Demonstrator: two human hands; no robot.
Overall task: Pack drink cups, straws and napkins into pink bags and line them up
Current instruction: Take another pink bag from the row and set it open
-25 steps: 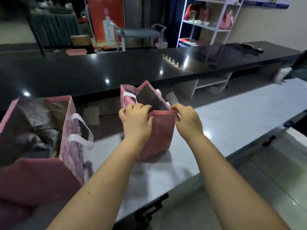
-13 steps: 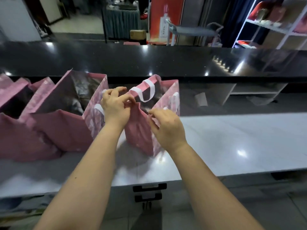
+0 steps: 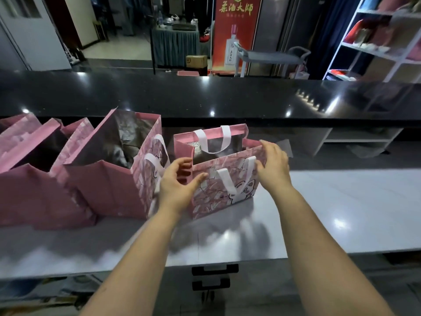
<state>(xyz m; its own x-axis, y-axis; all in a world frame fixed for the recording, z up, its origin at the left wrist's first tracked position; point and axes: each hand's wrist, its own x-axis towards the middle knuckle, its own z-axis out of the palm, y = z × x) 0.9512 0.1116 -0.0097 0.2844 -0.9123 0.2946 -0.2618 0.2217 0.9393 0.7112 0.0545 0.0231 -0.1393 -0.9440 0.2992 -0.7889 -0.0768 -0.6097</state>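
- White counter (image 3: 341, 213) runs across the near side, with a black glossy counter (image 3: 205, 96) raised behind it and a shop room with shelves beyond.
- At the far left, pink bags (image 3: 29, 160) stand open in a row on the white counter; how many there are past the picture's edge cannot be told.
- Next comes a larger pink bag (image 3: 114, 185), open at the top with dark, crumpled contents inside; no cup, straw or napkin can be made out clearly.
- Left hand (image 3: 176, 185) is spread open against the left side of the small bag, fingers loose, gripping nothing.
- Small pink bag (image 3: 224, 188) stands upright just beside the larger one, its white handles hanging and something dark inside.
- Right hand (image 3: 273, 165) is open too, fingertips on the bag's right upper corner.
- By the look of it, this bag is packed and is being squared into line; several bags appear done.
- To the right the white counter lies bare, so room for more remains; whether more are due cannot be told.
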